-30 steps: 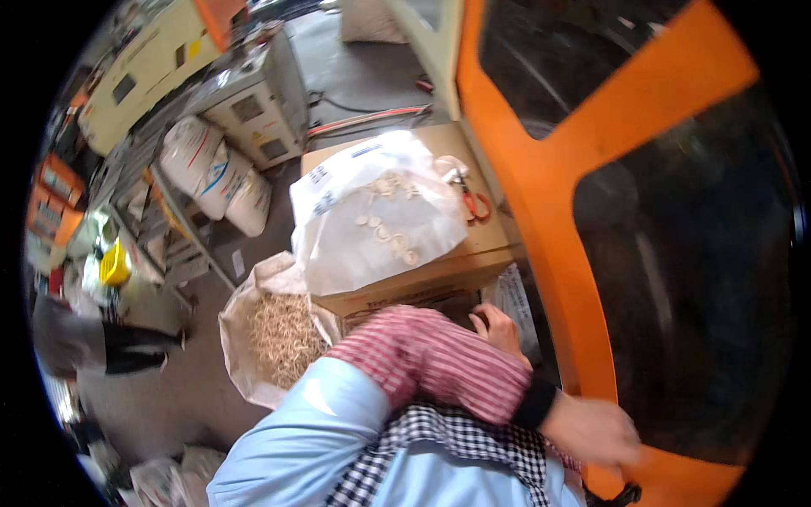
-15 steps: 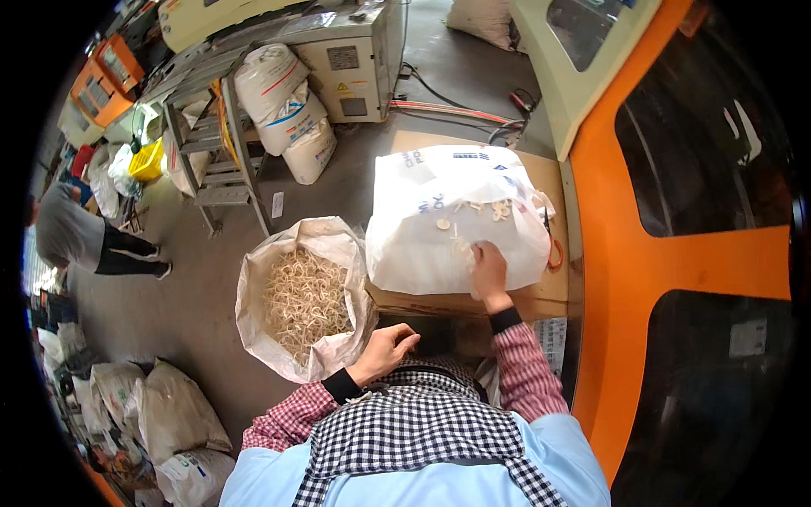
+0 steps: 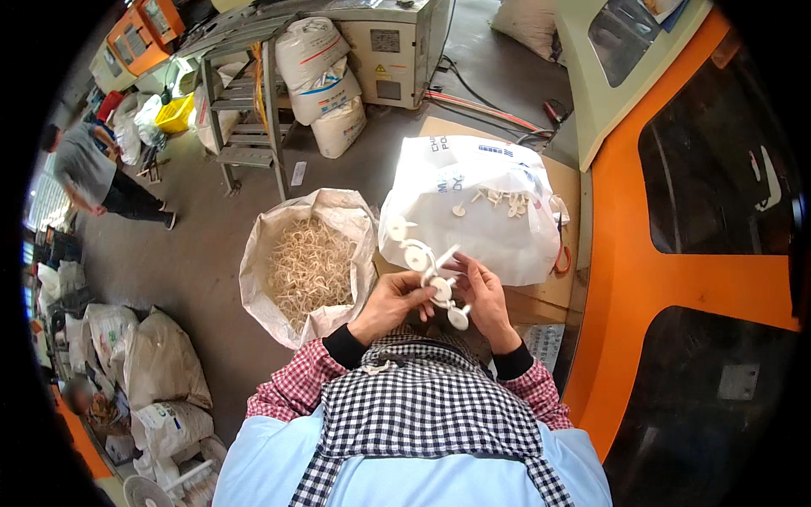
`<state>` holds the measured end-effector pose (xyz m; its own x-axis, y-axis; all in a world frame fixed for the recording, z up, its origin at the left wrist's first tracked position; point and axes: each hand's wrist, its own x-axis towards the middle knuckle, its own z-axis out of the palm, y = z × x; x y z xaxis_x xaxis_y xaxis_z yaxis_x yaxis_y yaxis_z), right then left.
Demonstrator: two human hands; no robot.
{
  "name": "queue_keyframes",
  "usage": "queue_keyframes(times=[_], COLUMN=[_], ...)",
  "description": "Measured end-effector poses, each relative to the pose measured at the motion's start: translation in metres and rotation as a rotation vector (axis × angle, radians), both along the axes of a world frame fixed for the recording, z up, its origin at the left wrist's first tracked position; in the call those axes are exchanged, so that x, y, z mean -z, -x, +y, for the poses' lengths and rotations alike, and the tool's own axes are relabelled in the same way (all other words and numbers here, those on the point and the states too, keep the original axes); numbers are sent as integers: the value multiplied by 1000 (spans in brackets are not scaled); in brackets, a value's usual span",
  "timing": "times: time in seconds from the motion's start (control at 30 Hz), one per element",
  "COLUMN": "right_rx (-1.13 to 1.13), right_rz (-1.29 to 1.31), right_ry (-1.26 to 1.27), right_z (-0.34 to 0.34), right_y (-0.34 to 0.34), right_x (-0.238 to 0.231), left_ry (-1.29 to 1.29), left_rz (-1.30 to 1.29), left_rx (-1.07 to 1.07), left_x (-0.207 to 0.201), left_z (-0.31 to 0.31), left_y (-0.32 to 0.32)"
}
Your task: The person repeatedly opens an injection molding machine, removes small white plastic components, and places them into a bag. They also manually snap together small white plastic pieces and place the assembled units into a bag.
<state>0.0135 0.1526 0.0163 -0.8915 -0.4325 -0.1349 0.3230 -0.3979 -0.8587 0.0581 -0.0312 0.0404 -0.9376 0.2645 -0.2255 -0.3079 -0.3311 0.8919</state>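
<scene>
In front of my apron, my left hand [image 3: 393, 304] pinches a cluster of white plastic moulded parts [image 3: 416, 258], round discs with short stems joined by a curved runner. My right hand [image 3: 488, 306] is at the cluster's right side, its bent fingers on a stem by the runner; the exact grip is partly hidden. Just beyond my hands lies a white plastic bag [image 3: 498, 245] with several loose disc parts [image 3: 517, 203] on it. To the left of my left hand stands an open woven sack [image 3: 253, 279] filled with thin, curly cream-coloured plastic runners [image 3: 311, 269].
The bag rests on cardboard [image 3: 557, 182], with orange-handled scissors [image 3: 563, 256] at its right. An orange machine [image 3: 608, 338] borders my right side. Stacked sacks [image 3: 317, 80] and a metal step ladder [image 3: 245, 127] stand ahead left. Another person [image 3: 97, 173] is far left.
My right hand has come back from the white bag toward my left hand. The moulded cluster is now raised between both hands. The view has shifted slightly.
</scene>
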Motion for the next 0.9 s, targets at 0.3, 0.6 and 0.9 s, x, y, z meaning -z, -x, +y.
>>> queue_keyframes(times=[0.3,0.6,0.9], right_rx=[-380,-342,8], right_rz=[446,372,1053], right_ry=[-414,-281,-755], right_z=[14,-5,-11], right_y=[-3,-6,4], right_x=[-3,6,8], left_ry=[116,51,75], left_rz=[-18,-89,-71], left_rx=[-467,-597,-537], left_x=[-2,10,13], left_z=[14,13,4], left_y=[-26,-36,-24])
